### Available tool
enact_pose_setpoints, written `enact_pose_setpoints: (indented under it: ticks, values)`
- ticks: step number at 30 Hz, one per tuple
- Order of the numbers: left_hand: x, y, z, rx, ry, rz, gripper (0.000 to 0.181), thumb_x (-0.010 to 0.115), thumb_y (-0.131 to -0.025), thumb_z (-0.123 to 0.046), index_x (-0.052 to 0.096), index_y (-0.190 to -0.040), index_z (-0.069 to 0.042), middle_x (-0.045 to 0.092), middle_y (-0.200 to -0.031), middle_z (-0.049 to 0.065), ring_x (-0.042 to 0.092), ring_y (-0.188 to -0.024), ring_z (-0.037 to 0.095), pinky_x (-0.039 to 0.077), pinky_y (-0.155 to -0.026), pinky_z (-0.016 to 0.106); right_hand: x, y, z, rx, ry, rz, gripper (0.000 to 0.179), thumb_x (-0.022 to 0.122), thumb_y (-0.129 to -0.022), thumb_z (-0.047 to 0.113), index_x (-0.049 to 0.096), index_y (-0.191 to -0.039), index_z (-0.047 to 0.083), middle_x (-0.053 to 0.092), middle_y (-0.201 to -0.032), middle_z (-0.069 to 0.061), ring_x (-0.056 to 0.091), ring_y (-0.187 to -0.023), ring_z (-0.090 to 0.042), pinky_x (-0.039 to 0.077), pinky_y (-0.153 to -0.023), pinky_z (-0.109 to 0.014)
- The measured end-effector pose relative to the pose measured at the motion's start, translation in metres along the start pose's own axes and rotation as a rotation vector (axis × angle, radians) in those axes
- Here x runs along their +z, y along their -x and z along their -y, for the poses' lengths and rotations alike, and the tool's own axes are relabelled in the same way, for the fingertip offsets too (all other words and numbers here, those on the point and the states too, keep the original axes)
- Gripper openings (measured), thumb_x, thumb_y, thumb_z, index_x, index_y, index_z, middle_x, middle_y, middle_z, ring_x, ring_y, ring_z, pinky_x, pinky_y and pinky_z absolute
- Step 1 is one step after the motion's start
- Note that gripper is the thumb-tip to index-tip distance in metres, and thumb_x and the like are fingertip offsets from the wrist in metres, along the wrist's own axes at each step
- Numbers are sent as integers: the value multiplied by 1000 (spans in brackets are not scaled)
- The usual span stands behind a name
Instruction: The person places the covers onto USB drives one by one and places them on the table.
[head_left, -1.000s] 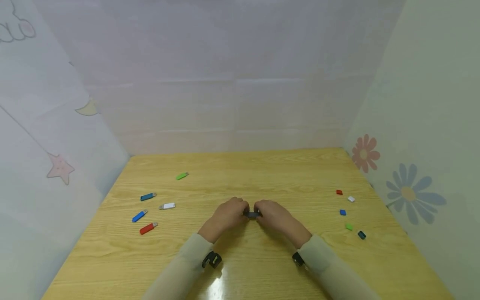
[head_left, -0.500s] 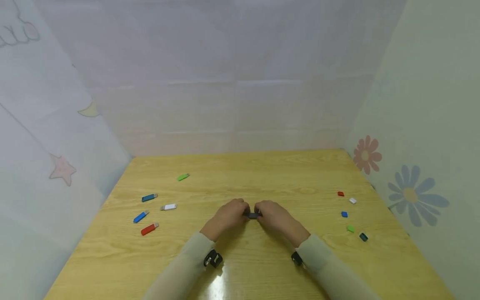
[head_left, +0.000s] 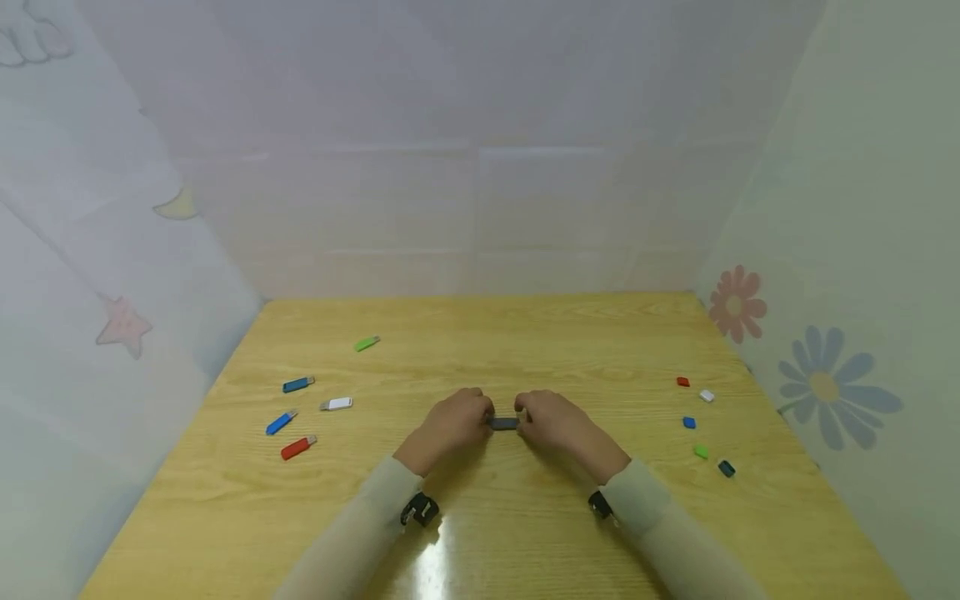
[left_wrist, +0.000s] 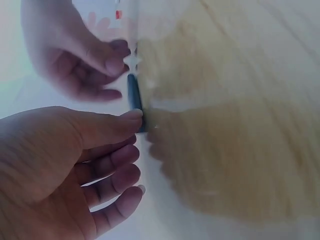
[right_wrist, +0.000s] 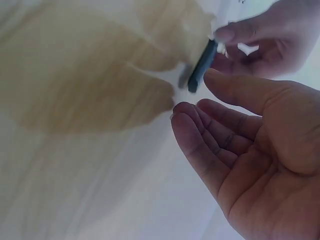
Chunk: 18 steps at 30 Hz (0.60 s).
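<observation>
A small dark grey USB flash drive lies crosswise between the two hands at the middle of the table; no metal plug shows on it. My left hand pinches its left end between thumb and fingertips, seen closely in the left wrist view, where the drive sticks out past the thumb. At the other end is my right hand. Its fingers are loosely bent, and in the right wrist view the thumb sits close beside the drive without curling round it.
Uncapped flash drives lie at the left: green, teal, white, blue and red. Small caps lie at the right: red, white, blue, green and dark teal. Walls enclose the wooden table.
My right hand has let go of the dark drive's right end and shifted slightly right, so more of the drive shows. My left hand stays on it. The head view has tilted slightly.
</observation>
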<state>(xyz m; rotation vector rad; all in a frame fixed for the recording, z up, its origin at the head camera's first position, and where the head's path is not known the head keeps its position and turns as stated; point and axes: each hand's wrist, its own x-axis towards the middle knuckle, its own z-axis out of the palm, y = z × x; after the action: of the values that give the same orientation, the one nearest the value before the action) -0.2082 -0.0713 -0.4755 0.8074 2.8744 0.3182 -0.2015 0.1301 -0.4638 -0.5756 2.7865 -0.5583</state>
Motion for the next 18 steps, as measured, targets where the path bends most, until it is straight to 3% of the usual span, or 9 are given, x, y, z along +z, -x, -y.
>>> enact_pose_setpoints:
  ticks: [5, 11, 18]
  values:
    - [-12, 16, 11, -16, -17, -28, 21, 68, -98, -18, 73, -117, -11, 65, -110, 4, 62, -106, 22, 57, -84, 37, -13, 11, -5, 43, 42, 2, 27, 68, -96, 14, 67, -121, 3, 70, -105, -9, 65, -91, -23, 55, -82, -44]
    - [-20, 36, 30, -34, -11, -57, 26, 72, -95, -23, 72, -116, -7, 65, -111, 9, 61, -105, 27, 56, -84, 41, -20, 22, -21, 63, 88, -27, 28, 68, -97, 17, 66, -122, 3, 68, -116, -13, 66, -105, -30, 55, -86, -47]
    - [-24, 75, 63, -138, -9, -73, 29, 76, -92, -22, 71, -115, -5, 65, -115, 10, 59, -109, 31, 55, -86, 42, -29, 38, -50, 83, 91, -60, 31, 66, -97, 13, 64, -125, 0, 62, -125, -20, 65, -106, -36, 55, -87, -50]
